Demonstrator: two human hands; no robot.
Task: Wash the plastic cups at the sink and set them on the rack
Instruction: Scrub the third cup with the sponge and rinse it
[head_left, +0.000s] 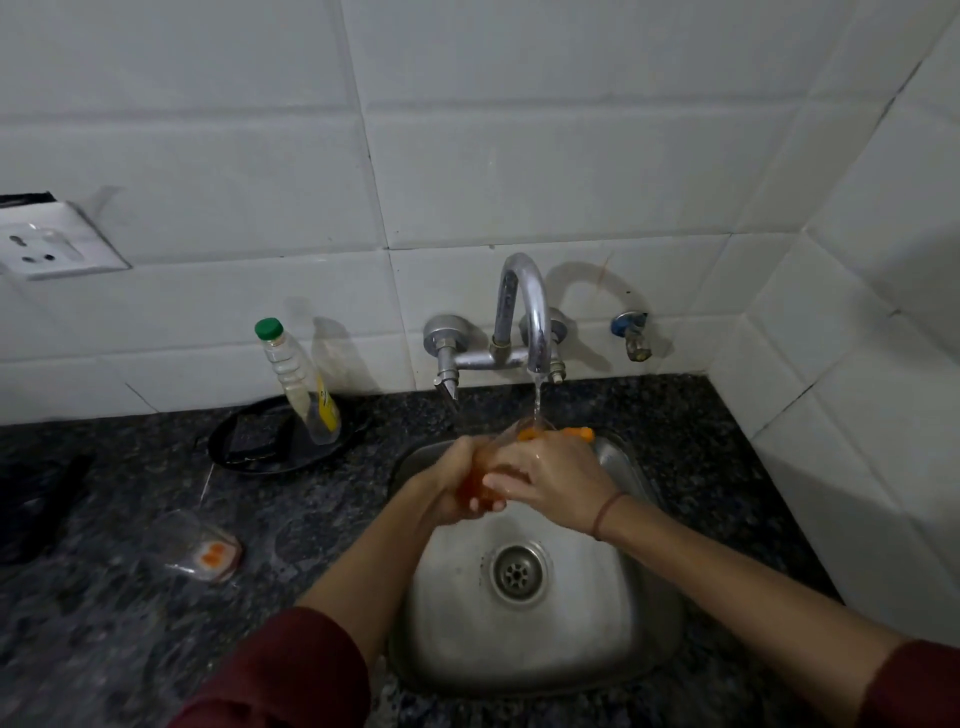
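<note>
Over the steel sink (618, 618) I hold a clear plastic cup (485, 467) with orange residue under the running tap (524, 312). My left hand (452, 488) grips the cup from the left near its base. My right hand (550, 478) wraps around it from the right, fingers curled over its side. Water streams onto the cup's rim. A second clear plastic cup (200, 545) with orange bits lies on its side on the counter to the left. An orange object (579, 433) shows at the sink's far edge behind my right hand.
A dish-soap bottle (298, 379) with a green cap leans in a black tray (280, 441) holding a dark sponge, left of the tap. A dark object (36, 504) lies at the far left. A wall socket (47, 244) sits on the white tiles. Dark granite counter (130, 623) surrounds the sink.
</note>
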